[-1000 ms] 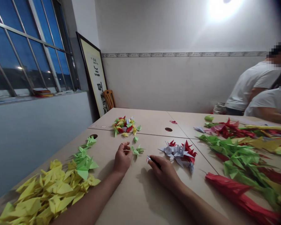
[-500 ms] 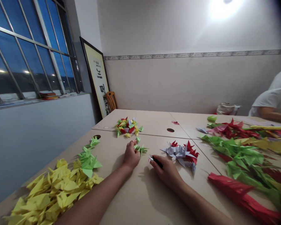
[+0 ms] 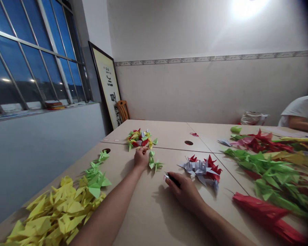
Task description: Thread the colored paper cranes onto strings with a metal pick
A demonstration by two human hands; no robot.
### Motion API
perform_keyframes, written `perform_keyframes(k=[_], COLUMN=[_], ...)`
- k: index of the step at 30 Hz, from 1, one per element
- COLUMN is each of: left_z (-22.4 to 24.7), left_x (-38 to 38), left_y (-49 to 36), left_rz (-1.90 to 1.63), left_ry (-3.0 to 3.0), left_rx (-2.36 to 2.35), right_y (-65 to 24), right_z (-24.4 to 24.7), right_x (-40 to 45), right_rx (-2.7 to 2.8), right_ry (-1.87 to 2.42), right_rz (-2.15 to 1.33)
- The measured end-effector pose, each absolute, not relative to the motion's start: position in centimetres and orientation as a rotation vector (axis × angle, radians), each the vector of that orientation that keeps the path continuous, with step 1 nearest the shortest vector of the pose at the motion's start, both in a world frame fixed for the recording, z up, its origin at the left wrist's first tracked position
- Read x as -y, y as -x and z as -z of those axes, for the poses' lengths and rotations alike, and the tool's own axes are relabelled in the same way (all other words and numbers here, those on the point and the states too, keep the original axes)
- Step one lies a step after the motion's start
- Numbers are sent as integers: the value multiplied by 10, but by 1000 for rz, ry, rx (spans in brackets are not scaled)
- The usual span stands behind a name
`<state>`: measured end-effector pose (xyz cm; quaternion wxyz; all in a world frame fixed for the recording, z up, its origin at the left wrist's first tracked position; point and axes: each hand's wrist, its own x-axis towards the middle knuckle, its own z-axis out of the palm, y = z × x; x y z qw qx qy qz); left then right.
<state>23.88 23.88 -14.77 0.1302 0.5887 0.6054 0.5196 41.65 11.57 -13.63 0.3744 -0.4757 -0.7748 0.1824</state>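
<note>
“Looking down from the head view, what does the left hand point(image 3: 141, 158) have?”

“I cannot tell: its fingers curl inward and the tips are partly hidden. It is stretched out on the near side of the mixed-colour paper cluster point(image 3: 140, 138).”

“And the right hand point(image 3: 184, 187)?”

“Closed around a slim dark tool point(image 3: 175, 180), too blurred to name. The tip points toward the middle of the table point(image 3: 138, 215), perhaps so the tool is handy while the other hand is free.”

“Where are the green folded pieces point(image 3: 157, 166)?”

“Between the hands, just beside the left one, probably for easy reach from either side.”

“And the rest?”

“The yellow pile point(image 3: 64, 212) lies by the left forearm; white pieces point(image 3: 198, 167) sit beyond the right hand. Presumably colours are grouped for quick picking.”
</note>
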Motion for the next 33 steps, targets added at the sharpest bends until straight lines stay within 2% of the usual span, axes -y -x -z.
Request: perform_keyframes(k=[10, 21, 27, 33], left_z=[146, 142, 143, 141], left_x=[-266, -269, -276, -274], left_y=[-235, -239, -239, -232], left_rz=[-1157, -1107, -1187, -1489], left_ry=[-1969, -2061, -1997, -1665], left_rx=[-1635, -1728, -1647, -1674], right_y=[-416, -415, -416, -418], right_z=[133, 130, 131, 139], right_x=[-117, -113, -115, -123], right_rx=[2023, 2004, 1973, 1818], right_ry=[1239, 1234, 1213, 1237], right_rz=[-439, -412, -445, -472])
